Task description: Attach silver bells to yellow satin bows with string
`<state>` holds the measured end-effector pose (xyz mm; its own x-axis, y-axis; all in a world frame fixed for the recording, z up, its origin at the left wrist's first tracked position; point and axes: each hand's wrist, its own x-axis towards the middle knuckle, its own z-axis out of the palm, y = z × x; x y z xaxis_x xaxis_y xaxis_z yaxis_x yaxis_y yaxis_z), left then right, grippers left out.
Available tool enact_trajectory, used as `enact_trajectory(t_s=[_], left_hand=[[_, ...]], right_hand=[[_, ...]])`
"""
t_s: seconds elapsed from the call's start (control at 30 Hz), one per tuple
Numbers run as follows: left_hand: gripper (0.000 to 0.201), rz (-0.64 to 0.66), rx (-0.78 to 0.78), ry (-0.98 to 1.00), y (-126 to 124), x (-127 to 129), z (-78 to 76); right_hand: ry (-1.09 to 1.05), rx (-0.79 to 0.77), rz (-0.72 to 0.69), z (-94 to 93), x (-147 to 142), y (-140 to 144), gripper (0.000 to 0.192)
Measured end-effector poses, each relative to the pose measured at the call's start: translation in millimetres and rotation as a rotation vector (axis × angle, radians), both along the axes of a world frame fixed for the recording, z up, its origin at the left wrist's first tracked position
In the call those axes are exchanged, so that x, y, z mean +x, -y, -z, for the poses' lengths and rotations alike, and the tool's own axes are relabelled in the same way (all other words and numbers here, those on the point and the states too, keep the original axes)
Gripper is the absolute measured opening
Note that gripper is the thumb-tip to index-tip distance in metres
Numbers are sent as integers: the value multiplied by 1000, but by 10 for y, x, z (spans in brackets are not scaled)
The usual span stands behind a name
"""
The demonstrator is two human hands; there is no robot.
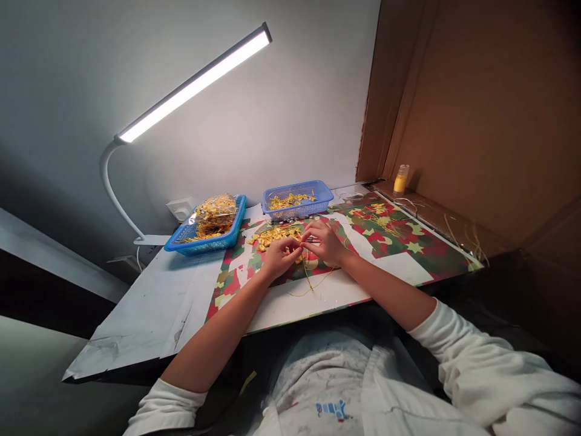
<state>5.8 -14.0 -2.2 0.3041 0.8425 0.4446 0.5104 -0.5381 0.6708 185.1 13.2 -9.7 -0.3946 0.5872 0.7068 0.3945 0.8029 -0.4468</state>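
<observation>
At the centre of the frame the left hand [278,255] and the right hand [323,241] meet fingertip to fingertip over the counter [149,309]; both are pinched shut on a small yellow folded piece [299,247] and, it seems, on the thin yellow thread [313,283] that trails from them toward the lower edge of the red, green and white star-patterned mat [399,242]; a loose pile of small yellow folded pieces [275,235] lies just above the hands on that mat; judging by the grip, the step in hand is joining a piece to the thread, and the next move would call for a steady pinch and a fresh piece from the pile; behind, a blue plastic basket holding yellow pieces [297,200] and a second blue basket with a clear bag of them [209,225] stand side by side; a small yellow-capped bottle [401,178] sits at upper right; a white bar lamp [190,85] glows at upper left; no writing can be read.
</observation>
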Motion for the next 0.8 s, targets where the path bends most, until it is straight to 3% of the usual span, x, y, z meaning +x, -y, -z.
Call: enact_trajectory(t_s=[0.37,0.53,0.63,0.8], left_hand=[[20,15,-13,-17,-5,-15,0],[19,-42,-40,34,-25,-15,2],[16,-101,-49,79,-48,-25,14],[14,-177,-64,152,-96,-58,54]], right_hand=[[76,-122,-71,-7,5,-13,12],[-73,-208,-94,1,-12,-55,15],[-258,-237,20,3,-5,-126,19],[-539,-244,353,19,188,-362,23]])
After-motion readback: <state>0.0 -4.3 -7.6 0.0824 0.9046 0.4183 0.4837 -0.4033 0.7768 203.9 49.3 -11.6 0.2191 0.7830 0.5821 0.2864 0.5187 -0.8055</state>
